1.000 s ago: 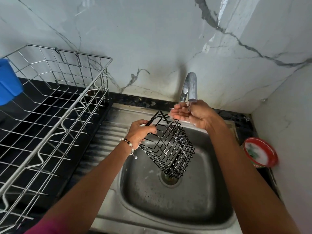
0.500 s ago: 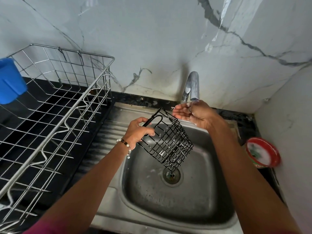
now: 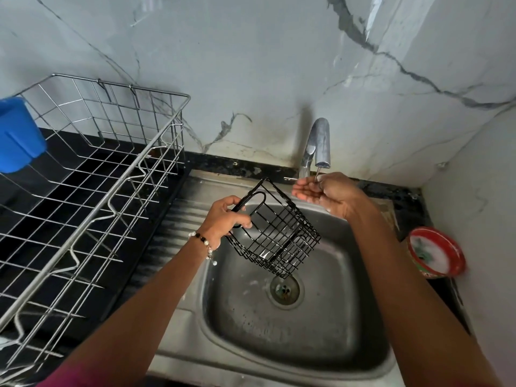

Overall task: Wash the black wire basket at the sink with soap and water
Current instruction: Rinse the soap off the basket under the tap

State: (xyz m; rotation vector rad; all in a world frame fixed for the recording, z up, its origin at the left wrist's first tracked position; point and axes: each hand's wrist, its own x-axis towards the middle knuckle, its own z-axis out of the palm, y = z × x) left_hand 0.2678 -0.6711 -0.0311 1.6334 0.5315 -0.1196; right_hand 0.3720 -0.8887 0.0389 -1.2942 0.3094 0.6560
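Observation:
My left hand [image 3: 226,216] grips the rim and hook of the black wire basket [image 3: 279,238], holding it tilted above the steel sink [image 3: 279,331]. My right hand [image 3: 325,194] is cupped palm up under the spout of the chrome tap [image 3: 318,146], fingers relaxed, and a thin stream of water falls into it. The basket hangs just left of and below that hand, apart from it, above the drain [image 3: 284,289].
A large steel dish rack [image 3: 92,191] stands on the black counter to the left, with a blue plastic cup [image 3: 16,135] at its far left. A red soap tub [image 3: 435,252] with white foam sits right of the sink by the wall.
My left hand has raised the basket a little and tilted it flatter, so the drain shows below it. My right hand stays under the tap.

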